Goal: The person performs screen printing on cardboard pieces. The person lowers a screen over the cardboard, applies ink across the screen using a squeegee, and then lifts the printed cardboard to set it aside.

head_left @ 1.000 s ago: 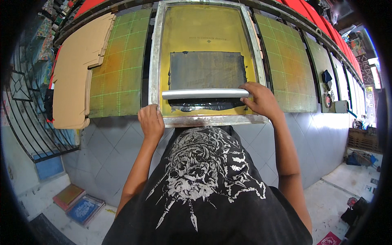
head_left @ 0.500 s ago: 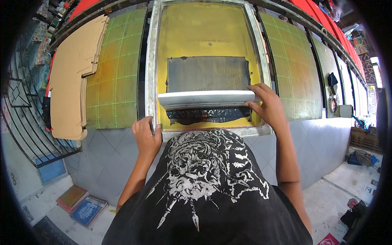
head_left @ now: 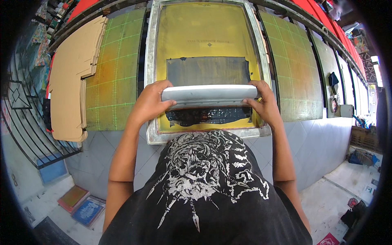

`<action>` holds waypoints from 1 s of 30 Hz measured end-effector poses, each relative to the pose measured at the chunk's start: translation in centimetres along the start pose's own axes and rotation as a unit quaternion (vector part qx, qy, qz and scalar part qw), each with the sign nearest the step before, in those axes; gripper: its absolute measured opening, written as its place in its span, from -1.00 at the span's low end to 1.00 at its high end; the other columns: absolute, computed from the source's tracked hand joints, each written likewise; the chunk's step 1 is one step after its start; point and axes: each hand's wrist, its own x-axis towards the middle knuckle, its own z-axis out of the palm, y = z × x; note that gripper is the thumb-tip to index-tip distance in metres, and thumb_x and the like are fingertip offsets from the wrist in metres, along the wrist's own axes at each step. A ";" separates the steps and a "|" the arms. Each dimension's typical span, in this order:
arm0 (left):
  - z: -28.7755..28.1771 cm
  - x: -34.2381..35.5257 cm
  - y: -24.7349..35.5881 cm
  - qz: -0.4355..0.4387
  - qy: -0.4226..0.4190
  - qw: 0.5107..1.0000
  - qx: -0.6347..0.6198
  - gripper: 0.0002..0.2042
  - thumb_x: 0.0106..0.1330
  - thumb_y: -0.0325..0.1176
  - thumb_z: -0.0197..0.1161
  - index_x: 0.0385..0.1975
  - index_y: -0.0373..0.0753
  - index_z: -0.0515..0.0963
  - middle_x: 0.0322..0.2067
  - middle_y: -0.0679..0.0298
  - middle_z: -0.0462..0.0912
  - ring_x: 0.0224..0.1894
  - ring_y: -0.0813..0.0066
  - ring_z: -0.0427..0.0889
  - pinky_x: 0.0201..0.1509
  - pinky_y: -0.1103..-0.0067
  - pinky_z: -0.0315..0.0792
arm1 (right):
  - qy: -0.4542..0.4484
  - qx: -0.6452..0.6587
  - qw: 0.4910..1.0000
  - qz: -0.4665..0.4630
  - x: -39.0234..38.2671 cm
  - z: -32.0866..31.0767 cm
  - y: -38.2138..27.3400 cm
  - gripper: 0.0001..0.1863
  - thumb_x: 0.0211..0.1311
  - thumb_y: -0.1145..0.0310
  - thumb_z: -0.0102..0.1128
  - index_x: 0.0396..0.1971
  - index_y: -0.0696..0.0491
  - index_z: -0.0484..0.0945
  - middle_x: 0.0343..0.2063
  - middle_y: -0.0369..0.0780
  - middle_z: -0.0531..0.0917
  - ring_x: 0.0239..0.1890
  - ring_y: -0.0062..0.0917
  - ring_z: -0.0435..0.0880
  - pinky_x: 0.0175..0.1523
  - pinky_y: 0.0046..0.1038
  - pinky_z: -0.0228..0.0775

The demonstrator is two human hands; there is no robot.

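Both hands hold the long grey scraper (head_left: 210, 93) tight, one at each end. The left hand (head_left: 150, 104) wraps its fingers over the left end. The right hand (head_left: 263, 102) wraps over the right end. The scraper lies flat across the printing screen (head_left: 208, 38), going from left to right.

The screen is yellow inside and has a silver metal frame (head_left: 150, 73) all around it. In the middle of the yellow part is a dark grey patch (head_left: 208, 70). The scraper sits on the near edge of that patch. Just near the scraper, close to the person, is a band of wet black ink (head_left: 208, 115). The ink touches the bottom of the scraper.

The screen lies on a long table with green and yellow grid boards (head_left: 116, 77) on it. One board is to the left of the screen and more are to the right. Far to the left lies a stack of brown cardboard (head_left: 71, 77), just beside the left board.

The person wears a black shirt (head_left: 204, 192) with a white picture on it. On the floor at the near left lie a blue screen and a red one (head_left: 79, 204), touching each other.
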 end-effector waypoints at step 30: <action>1.5 -3.4 1.3 0.007 -0.002 1.000 0.006 -0.67 -0.10 -0.46 0.41 -0.31 -0.35 0.47 -0.38 0.04 0.53 -0.29 0.02 0.54 -0.20 0.40 0.41 | -0.031 0.016 0.999 0.016 -4.1 0.2 0.1 -0.49 -0.09 0.46 0.39 -0.07 0.09 0.40 -0.19 -0.09 0.46 -0.13 -0.20 0.49 -0.06 -0.32 0.36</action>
